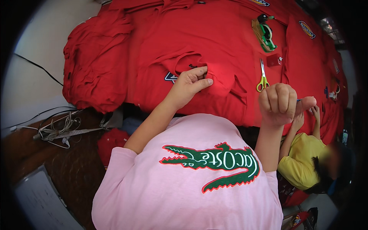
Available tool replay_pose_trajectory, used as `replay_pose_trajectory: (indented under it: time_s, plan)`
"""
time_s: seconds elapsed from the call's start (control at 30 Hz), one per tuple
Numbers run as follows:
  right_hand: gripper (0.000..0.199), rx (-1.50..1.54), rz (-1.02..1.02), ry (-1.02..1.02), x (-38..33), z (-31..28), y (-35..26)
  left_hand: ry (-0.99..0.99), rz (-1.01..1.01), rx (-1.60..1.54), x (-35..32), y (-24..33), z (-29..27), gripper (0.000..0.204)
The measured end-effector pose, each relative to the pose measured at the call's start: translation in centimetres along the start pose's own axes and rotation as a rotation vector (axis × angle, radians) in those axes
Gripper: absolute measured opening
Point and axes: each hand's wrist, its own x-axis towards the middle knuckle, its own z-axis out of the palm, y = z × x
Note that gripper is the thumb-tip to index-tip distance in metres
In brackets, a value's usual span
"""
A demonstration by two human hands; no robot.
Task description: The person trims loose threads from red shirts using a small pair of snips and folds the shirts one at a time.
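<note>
Head view: left hand pinches, right hand raised

Right hand (279, 101), nearest, has curled fingers and thumb sideways; whether it grips the blue bit (298, 100) I cannot tell. Left hand (187, 82), wrist bent, pinches the red shirt (223, 79) ahead: probably a steadying step, the next move calling for firm hold. Scissors (263, 76) lie beyond.

Right hand (279, 102): fist is hiding its palm.
Blue speck (298, 100) by thumb: showing too small to tell.
Red garments (153, 23): running off the top edge.
Co-worker's face (330, 165): blurring.
</note>
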Motion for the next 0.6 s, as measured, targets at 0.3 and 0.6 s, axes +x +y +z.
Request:
replay_pose_trajectory:
  time_s: [0.3, 0.6]
  plan:
    - [0.017, -1.04, 0.331, 0.843, -1.3, -1.0, 4.2, 0.004, 0.02, -0.036, 1.1, 0.0, -0.1, 0.044]
    - [0.018, -0.759, 0.213, 0.995, -1.2, -5.2, 4.1, 0.079, -0.075, -0.061, 2.0, -1.8, 0.2, 0.026]
